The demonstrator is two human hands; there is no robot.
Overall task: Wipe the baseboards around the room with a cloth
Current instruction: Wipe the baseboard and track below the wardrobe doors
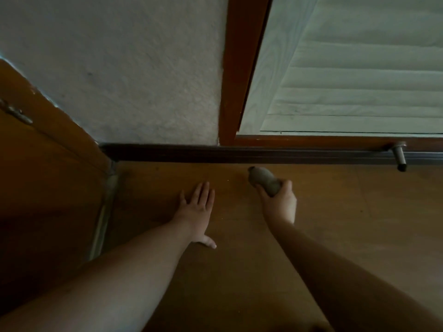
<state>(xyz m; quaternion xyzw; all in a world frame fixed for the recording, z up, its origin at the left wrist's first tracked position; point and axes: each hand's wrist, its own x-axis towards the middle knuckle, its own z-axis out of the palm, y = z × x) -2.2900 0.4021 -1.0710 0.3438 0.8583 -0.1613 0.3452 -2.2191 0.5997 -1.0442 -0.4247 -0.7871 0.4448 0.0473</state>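
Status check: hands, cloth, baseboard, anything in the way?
Left hand flat on floor, fingers spread. Right hand grips bunched cloth, just short of dark baseboard. Metal doorstop juts out to the right.

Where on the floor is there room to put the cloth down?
Bare floor lies right of the right hand, below the door stopper. A smaller bare patch sits between the left hand and the baseboard. It is tighter between the hands, where the cloth is held.

baseboard (182, 153) running along wall foot ahead | left hand (197, 207) lying on floor (335, 212) | cloth (263, 180) sitting right of it, near baseboard | doorstop (399, 156) projecting far right
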